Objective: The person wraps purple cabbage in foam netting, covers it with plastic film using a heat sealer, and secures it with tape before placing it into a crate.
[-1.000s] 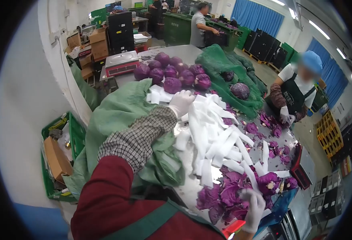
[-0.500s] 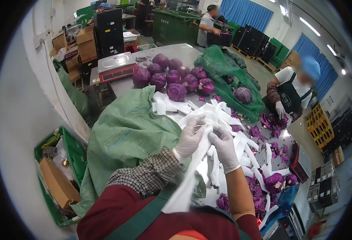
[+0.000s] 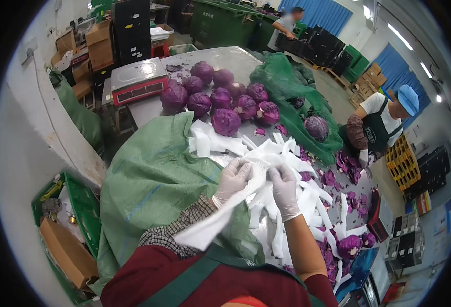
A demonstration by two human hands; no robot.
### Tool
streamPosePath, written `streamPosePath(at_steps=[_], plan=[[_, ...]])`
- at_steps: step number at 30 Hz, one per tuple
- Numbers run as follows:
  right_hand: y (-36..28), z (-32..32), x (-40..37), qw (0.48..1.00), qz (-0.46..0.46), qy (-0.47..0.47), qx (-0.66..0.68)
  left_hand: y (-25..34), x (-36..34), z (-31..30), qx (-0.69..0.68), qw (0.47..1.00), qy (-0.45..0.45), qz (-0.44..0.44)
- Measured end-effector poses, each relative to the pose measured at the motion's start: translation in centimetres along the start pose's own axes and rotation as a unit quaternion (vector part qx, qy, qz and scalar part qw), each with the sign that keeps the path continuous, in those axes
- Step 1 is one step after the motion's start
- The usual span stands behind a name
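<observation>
Left hand (image 3: 232, 176): gripping white foam netting (image 3: 210, 222), slanting over green woven sack (image 3: 154, 174)
Right hand (image 3: 283, 185): narrow grip beside netting's end, cannot tell if holding
Desk (image 3: 230, 55): bearing red cabbages (image 3: 225, 122)

Purple cabbages (image 3: 226, 122) fill the upper middle; the sack (image 3: 148, 174) at centre left is pale green (thin blue lines cross it), and the lower-left sleeve cuff (image 3: 172, 233) is black-and-white checked.

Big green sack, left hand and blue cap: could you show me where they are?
Big green sack (image 3: 148, 171), head view, middle of its cloth.
Left hand (image 3: 229, 184), head view, back of the glove.
Blue cap (image 3: 407, 96), head view, its crown.
</observation>
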State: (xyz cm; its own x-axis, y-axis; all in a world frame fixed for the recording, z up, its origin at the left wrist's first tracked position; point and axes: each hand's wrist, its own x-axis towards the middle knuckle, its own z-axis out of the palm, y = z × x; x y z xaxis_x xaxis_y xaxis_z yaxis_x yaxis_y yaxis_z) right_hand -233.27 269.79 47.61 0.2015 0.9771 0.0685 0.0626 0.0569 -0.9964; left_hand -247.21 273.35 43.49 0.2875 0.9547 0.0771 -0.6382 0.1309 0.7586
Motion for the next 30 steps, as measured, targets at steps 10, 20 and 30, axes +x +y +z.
streamPosePath(at_steps=[10,20,30], plan=[[4.4,2.6,7.4,0.976,0.188,-0.112,-0.024,0.5,8.1,-4.6,-0.270,0.956,-0.017,-0.111],[2.1,-3.2,21.3,0.959,0.117,-0.095,0.240,-0.8,12.3,-9.2,0.054,0.929,-0.179,-0.319],[3.4,0.0,27.8,0.955,0.103,-0.155,-0.233,5.2,24.3,-13.2,-0.174,0.968,-0.048,-0.173]])
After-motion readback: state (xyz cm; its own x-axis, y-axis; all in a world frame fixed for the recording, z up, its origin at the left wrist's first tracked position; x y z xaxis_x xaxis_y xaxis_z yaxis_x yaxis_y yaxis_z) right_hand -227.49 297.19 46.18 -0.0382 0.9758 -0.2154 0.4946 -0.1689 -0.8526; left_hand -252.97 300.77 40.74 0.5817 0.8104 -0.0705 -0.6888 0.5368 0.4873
